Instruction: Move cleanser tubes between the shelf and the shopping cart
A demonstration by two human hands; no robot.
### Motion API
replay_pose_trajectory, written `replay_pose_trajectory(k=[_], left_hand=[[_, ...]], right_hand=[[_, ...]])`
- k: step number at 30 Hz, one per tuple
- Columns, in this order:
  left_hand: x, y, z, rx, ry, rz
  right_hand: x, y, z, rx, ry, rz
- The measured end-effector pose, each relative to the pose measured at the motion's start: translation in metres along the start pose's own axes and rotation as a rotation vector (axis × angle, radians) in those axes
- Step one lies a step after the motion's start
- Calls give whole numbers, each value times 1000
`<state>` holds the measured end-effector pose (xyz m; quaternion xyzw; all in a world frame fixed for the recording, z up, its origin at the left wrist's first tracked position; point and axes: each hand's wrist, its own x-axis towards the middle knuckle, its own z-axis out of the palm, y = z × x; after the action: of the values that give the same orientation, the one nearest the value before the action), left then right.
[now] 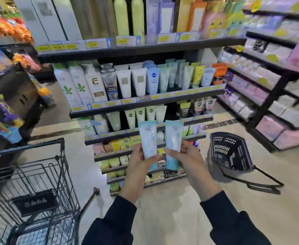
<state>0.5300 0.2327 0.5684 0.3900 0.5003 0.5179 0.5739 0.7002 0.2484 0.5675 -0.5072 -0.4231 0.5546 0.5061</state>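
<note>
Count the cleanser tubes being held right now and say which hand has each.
2. The left hand holds one pale blue tube and the right hand holds the other tube, both upright, side by side before the shelf. None looks hidden behind them.

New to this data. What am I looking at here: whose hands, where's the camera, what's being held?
There is no robot here. A person wears one wide-angle camera on the head, looking forward and down, so the two arms in dark sleeves are the wearer's own. The wide lens bends the edges of the picture.

The left hand holds one pale blue cleanser tube, and the right hand holds a matching tube. Both tubes stand upright, side by side, with fingers curled round their lower halves.

Ahead is a store shelf stocked with rows of tubes and bottles. A wire shopping cart stands at the lower left. A dark plastic basket sits on the floor to the right.
</note>
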Motion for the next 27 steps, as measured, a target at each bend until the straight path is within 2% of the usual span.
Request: replay_pose_trajectory(k=[12, 27], left_hand=[[48, -7, 91, 53, -86, 25], [198, -2, 157, -74, -25, 56]], right_hand=[[44, -13, -89, 39, 72, -5], [203, -56, -135, -31, 39, -4]])
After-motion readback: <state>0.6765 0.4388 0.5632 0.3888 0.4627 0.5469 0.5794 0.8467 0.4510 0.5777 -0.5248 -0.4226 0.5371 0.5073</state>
